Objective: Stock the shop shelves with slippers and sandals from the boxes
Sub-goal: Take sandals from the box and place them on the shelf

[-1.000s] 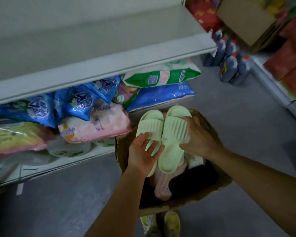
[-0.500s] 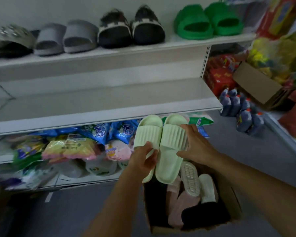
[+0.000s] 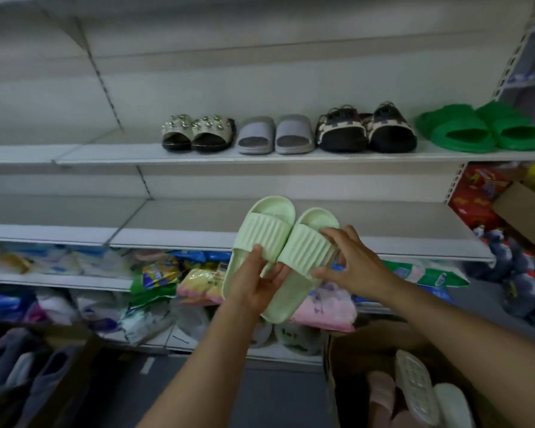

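Observation:
I hold a pair of pale green ribbed slippers (image 3: 278,242) side by side in front of the bare middle shelf (image 3: 198,223). My left hand (image 3: 257,282) grips the left slipper from below, thumb on its strap. My right hand (image 3: 349,267) holds the right slipper at its strap, fingers curled over the top. The upper shelf (image 3: 105,152) carries several pairs: jewelled sandals (image 3: 195,132), grey slides (image 3: 275,134), black patterned sandals (image 3: 368,128) and green slippers (image 3: 482,128).
A cardboard box (image 3: 346,366) at lower right holds pink and white slippers. Another box (image 3: 59,381) at lower left holds grey footwear. Packaged goods (image 3: 155,279) fill the low shelves. Blue bottles (image 3: 519,279) stand on the floor at right, under red packs (image 3: 476,193).
The green slippers have risen from over the box to the middle shelf's height. My view has tilted upward, bringing the upper shelf's footwear fully into sight. Both hands keep their hold.

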### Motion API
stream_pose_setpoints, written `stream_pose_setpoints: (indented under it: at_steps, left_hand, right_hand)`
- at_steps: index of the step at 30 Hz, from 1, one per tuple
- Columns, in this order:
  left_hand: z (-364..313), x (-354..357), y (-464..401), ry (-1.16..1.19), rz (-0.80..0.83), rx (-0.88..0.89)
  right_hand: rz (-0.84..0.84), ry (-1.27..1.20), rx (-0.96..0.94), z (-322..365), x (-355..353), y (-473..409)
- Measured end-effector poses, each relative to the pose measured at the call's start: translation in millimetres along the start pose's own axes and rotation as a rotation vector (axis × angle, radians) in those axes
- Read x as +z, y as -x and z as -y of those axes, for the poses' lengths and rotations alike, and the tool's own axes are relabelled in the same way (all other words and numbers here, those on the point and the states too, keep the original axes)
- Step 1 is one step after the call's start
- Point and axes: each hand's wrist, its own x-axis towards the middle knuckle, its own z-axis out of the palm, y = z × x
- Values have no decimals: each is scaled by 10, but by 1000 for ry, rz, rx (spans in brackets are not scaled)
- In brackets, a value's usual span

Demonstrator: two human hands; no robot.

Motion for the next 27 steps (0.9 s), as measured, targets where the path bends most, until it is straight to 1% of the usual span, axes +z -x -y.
stream_pose_setpoints:
  at_steps: [2,4,5,6,7,10,11,15,17,20,24,27]
  left_hand:
    - [-457,-204,81,-121,-30,37]
    - [-918,-412,161,-275,-59,84]
    - [-1143,-518,203,-352,-62,105]
    - [-1363,-618,254,-428,-61,124]
    - [-1574,-714,301,-510,-64,141]
    - [-2163,-918,468,-748,-69,201]
    - [-2340,-964,513,-820,-65,225]
    - [-2966,-1031,627,-1077,-73,333]
    - [-3234,-998,621,-1191,-82,406]
    - [-3597,-881,560,-1322,-100,541]
    - [-4062,-717,343,-1410,-78,611]
    - [-4343,-608,141,-1491,-132,663]
  right_hand:
    - [-149,-3,-7,327,146,-154]
    - [-317,-112,45,676,289,-349]
    - [-354,-169,72,863,356,-456]
    - [-347,-215,94,1054,423,-564]
    - [-304,-254,107,1245,491,-662]
    - [-124,-426,110,1809,704,-879]
    - [-92,-481,112,1968,785,-929]
    - [-81,-634,140,2433,1059,-1127]
    - [-59,-661,123,2610,1119,-1248]
    - [-31,-651,35,2871,1119,-1452]
    - [-17,-649,-50,3079,1064,-1783]
    - [-3,-624,-80,3134,1058,-2057]
